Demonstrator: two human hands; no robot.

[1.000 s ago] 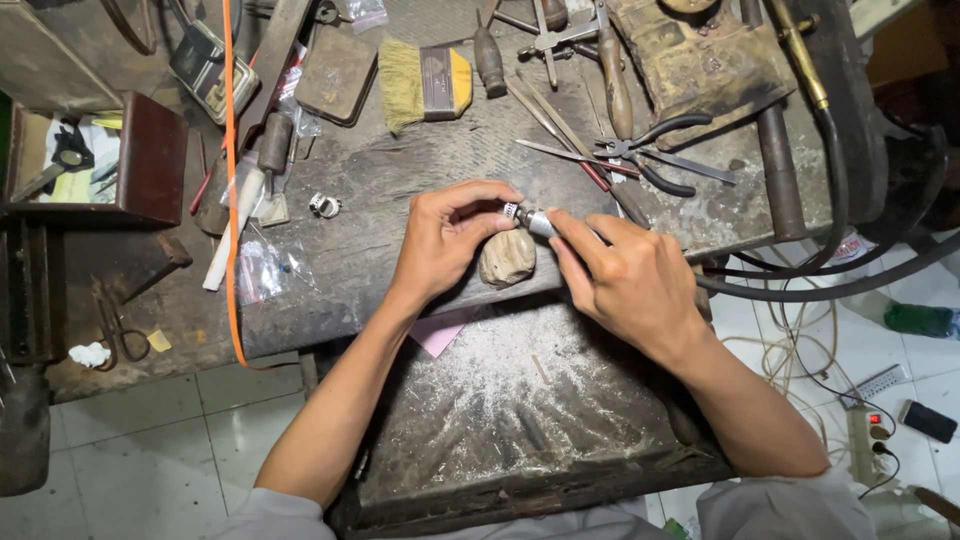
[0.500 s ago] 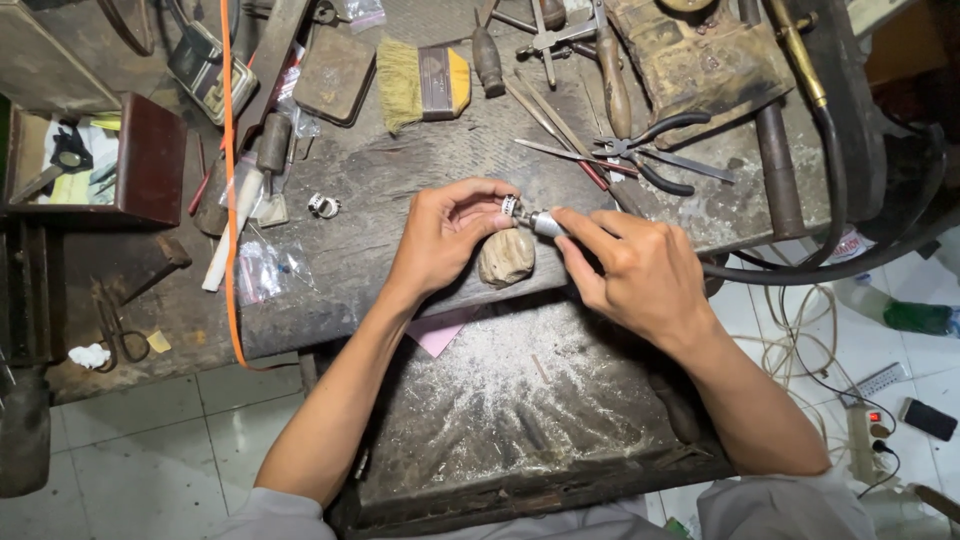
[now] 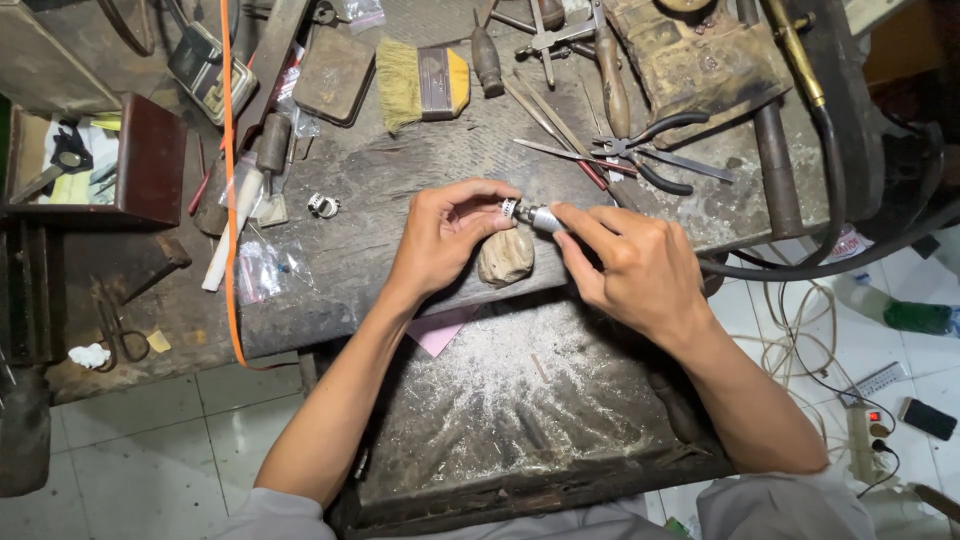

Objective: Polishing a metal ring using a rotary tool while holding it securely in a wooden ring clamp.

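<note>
1. The left hand (image 3: 445, 235) pinched a small silver ring (image 3: 508, 208) between thumb and fingers, above the worn bench pin (image 3: 506, 257) at the workbench (image 3: 400, 190) front edge.
2. The right hand (image 3: 630, 265) gripped a metal rotary handpiece (image 3: 540, 217), tip touching the ring.
3. Pliers (image 3: 650, 150) lay behind (toward the far edge); a brush (image 3: 420, 85) sat beyond.

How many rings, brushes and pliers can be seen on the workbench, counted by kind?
Rings: 2, one silver ring pinched in the left hand, one spare ring lying on the bench
Brushes: 1, the yellow-bristled brush
Pliers: 1, the black-handled pliers
Total: 4
</note>
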